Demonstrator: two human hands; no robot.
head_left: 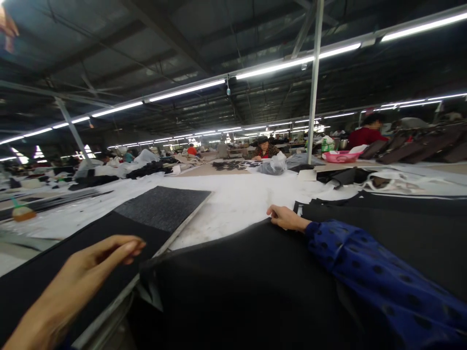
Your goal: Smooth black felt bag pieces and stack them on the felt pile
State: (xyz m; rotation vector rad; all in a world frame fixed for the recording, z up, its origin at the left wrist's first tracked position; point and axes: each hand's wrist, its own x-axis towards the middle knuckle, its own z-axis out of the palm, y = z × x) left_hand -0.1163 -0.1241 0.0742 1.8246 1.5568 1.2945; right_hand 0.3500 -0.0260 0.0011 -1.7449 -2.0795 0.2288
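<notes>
Black fabric (248,291), far edge grasped by right hand (286,217), left hand (98,265) hovering loose and empty: one-handed hold may let it skew or wrinkle.

The left hand (98,265) is held raised, fingers loosely extended. The right arm (365,272) is stretched forward, the right hand (286,218) curled closed.

The black cloth (248,282) looks matt and smooth. The grey panel (162,206) beside it is rough and felt-like. The white sheet (233,199) over the tabletop seems thin and matt. The blue sleeve (372,277) is soft dotted cloth with a faint sheen. The pink basin (341,156) is glossy plastic.
</notes>
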